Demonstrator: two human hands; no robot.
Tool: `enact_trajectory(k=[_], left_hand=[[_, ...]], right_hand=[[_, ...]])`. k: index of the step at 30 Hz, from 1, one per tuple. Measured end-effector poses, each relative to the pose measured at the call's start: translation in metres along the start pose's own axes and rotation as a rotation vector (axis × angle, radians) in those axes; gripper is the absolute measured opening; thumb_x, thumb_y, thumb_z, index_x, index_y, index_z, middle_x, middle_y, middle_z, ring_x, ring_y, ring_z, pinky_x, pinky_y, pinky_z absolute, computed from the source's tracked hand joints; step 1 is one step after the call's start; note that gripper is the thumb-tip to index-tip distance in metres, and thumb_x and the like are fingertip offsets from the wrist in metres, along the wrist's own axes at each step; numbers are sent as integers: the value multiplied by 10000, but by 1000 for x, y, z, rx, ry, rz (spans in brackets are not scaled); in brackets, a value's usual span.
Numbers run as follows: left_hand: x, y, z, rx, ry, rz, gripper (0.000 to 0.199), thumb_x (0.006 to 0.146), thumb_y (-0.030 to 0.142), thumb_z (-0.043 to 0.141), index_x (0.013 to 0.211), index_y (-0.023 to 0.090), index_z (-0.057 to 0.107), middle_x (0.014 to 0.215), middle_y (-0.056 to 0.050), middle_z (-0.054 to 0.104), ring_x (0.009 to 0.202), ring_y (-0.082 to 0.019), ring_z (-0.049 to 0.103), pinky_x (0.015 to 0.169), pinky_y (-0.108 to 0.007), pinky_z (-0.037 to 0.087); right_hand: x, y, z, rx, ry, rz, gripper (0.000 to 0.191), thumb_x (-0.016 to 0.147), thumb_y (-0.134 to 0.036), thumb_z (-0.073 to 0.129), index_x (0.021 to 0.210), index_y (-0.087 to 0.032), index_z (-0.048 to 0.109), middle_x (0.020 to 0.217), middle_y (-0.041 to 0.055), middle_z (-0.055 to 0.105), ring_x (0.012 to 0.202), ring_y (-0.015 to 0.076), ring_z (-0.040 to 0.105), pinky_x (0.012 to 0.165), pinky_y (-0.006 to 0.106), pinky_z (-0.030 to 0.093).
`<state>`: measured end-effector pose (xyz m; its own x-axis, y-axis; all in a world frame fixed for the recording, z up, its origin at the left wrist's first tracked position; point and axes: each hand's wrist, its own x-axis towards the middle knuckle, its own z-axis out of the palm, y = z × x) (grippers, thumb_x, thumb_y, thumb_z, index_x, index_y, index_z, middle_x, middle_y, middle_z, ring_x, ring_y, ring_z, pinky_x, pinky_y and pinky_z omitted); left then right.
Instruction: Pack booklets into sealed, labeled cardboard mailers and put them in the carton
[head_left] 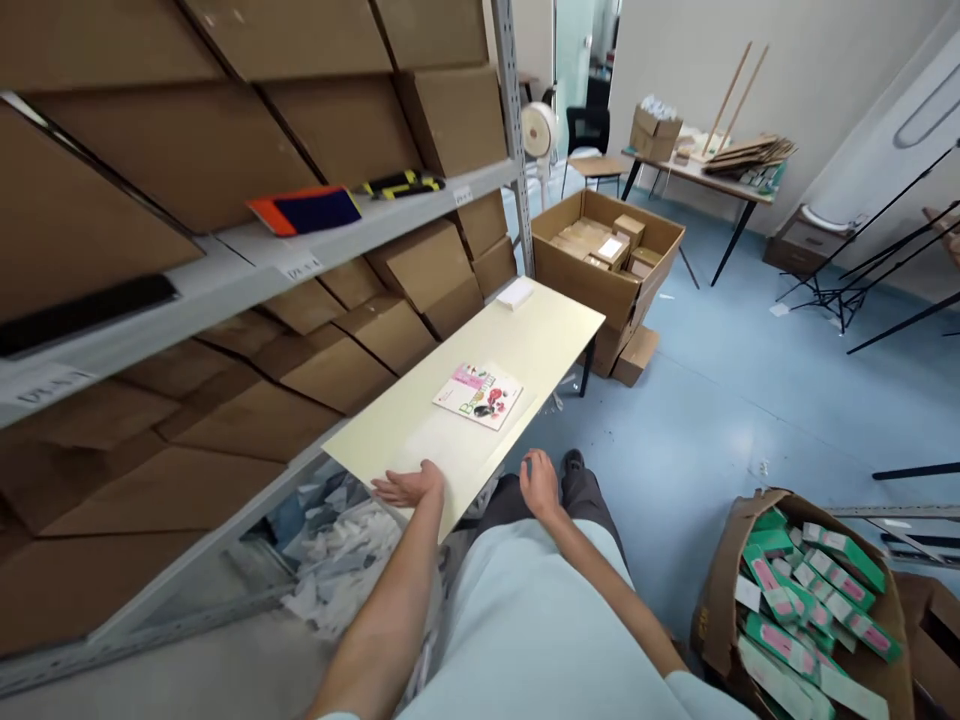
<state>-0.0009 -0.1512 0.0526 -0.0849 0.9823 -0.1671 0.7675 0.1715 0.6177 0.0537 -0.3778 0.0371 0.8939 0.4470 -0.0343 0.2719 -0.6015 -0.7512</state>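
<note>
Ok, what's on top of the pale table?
A booklet lies on the table, a small white stack at its far end. The left hand is over its near end. What's under the booklet is covered.

Bright, diffuse light is cast across the table (401,435); boxes (97,415) toward nine o'clock are dimmed by shade; outer edges are stretched.

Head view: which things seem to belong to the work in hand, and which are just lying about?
Likely part of it:
pale table, left hand at its near end
book lying on top

Probably just lying about:
white fan
yellow-and-black tools on the shelf
carton of green boxes
</note>
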Motion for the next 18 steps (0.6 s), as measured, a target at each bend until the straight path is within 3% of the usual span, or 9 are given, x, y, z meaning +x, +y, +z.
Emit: enact_trajectory(k=[2,5,8,12,15,18], left_hand=[[-1,-3,-12,-57,-26,30,773,809,271,666,1532,83,467,1770,-319,257,1672,-488,196,1290,-757,230],[-4,-19,-17,-42,-24,142,800,800,341,673,1554,140,500,1802,-281,205,1678,-497,160,1311,-714,235],[-11,-38,-4,51,9,452,800,867,378,572,1641,206,466,1818,-229,214,1703,-398,119,1358,-617,160],[-34,-58,19,89,-148,805,751,862,426,565,1582,216,597,1736,-230,410,1673,-389,241,1341,-592,230],[-51,-72,31,109,-233,946,718,893,477,536,1565,243,630,1706,-187,478,1653,-370,311,1347,-576,245],[-51,-88,38,148,-243,1005,762,889,529,538,1581,221,620,1707,-204,465,1638,-391,338,1343,-585,264]], right_hand=[[-9,3,12,26,26,0,256,1012,-181,436,1109,-184,673,1185,176,737,1178,338,714,1061,475,573],[-16,10,36,86,51,-24,230,972,-203,447,979,-248,672,1057,142,757,1063,358,760,978,493,614],[-17,16,57,165,62,9,189,922,-241,476,917,-294,658,1008,119,761,1030,382,777,956,527,622],[-20,19,63,229,40,34,154,882,-343,498,881,-313,650,995,118,766,1056,403,787,978,546,620],[-25,24,62,251,19,25,173,826,-426,521,852,-301,637,998,144,781,1047,433,795,979,580,617],[-31,39,70,222,-28,41,181,740,-479,527,767,-309,581,935,148,782,1034,471,803,967,622,616]])
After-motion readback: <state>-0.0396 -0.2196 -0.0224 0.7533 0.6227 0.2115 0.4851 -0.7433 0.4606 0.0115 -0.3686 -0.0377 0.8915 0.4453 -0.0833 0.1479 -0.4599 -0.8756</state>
